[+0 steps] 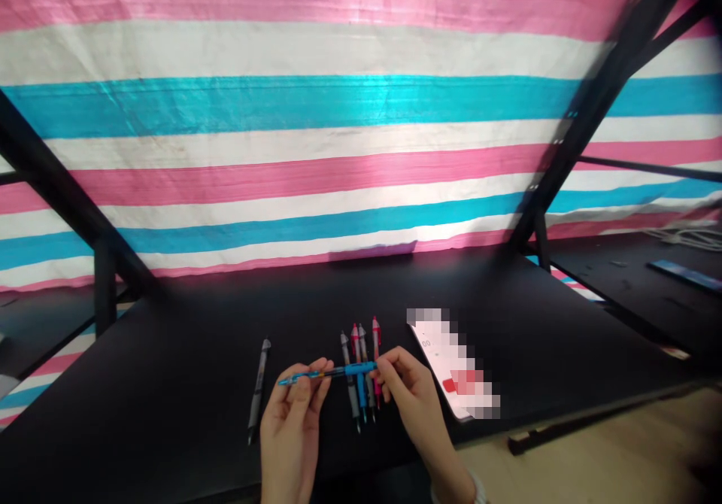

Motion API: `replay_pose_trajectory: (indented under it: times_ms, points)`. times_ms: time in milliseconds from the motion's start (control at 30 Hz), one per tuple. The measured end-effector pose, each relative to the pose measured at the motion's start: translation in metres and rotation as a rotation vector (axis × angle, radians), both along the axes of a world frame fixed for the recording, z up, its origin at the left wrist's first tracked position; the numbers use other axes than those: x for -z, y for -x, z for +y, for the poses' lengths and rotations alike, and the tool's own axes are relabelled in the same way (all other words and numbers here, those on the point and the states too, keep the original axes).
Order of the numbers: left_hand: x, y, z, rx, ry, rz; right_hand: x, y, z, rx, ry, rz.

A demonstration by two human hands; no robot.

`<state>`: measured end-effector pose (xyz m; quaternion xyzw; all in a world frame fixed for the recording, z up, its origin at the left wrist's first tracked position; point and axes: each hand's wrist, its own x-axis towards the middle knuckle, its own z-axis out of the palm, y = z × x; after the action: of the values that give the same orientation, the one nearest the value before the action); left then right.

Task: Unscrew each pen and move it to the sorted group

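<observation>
Both of my hands hold one blue pen (332,372) level above the black table (169,353). My left hand (296,414) pinches its thin tip end. My right hand (409,391) grips its thicker blue end. Right under the pen lie several pens (361,353) side by side, with red, grey and blue parts. A single grey and black pen (258,391) lies apart on the table, left of my left hand.
A flat white device (451,368) with a red mark lies right of the pens. A striped pink, white and blue tarp (338,113) hangs behind the table. Black metal frame bars (592,105) slant up at both sides. A second dark surface (648,278) stands at the right.
</observation>
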<state>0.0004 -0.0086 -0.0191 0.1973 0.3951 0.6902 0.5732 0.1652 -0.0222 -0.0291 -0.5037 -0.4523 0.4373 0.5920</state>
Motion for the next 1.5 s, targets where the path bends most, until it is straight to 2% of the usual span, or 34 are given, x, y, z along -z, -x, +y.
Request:
replay_pose_trajectory:
  times_ms: [100, 233, 467, 700, 933, 1033, 1233, 1333, 1500]
  points:
    - [0.000, 0.000, 0.000, -0.007, 0.000, 0.001, -0.001, 0.001, -0.001, 0.026, -0.026, 0.021]
    - [0.000, 0.000, 0.000, -0.001, -0.005, 0.005, -0.004, 0.001, 0.000, -0.023, -0.028, 0.091]
    - [0.000, 0.000, 0.000, 0.012, -0.006, 0.000, -0.007, 0.001, 0.001, -0.029, 0.003, 0.054]
    - [-0.002, 0.000, -0.001, 0.017, -0.008, -0.006, -0.003, 0.001, 0.000, -0.026, 0.002, 0.029]
    - [-0.002, -0.001, -0.003, 0.038, 0.005, -0.018, -0.001, 0.000, -0.002, -0.053, 0.034, 0.102]
    - [-0.001, -0.002, -0.003, -0.010, 0.005, -0.023, 0.004, -0.003, -0.004, 0.002, 0.008, 0.151]
    - [-0.001, 0.000, -0.004, -0.148, 0.020, -0.039, 0.012, -0.007, -0.007, 0.203, -0.058, 0.338]
    - [-0.001, 0.000, -0.005, -0.185, 0.017, -0.043, 0.011, -0.007, -0.007, 0.234, -0.081, 0.427]
    - [-0.001, 0.000, -0.005, -0.171, 0.015, -0.024, 0.009, -0.007, -0.008, 0.237, -0.083, 0.459]
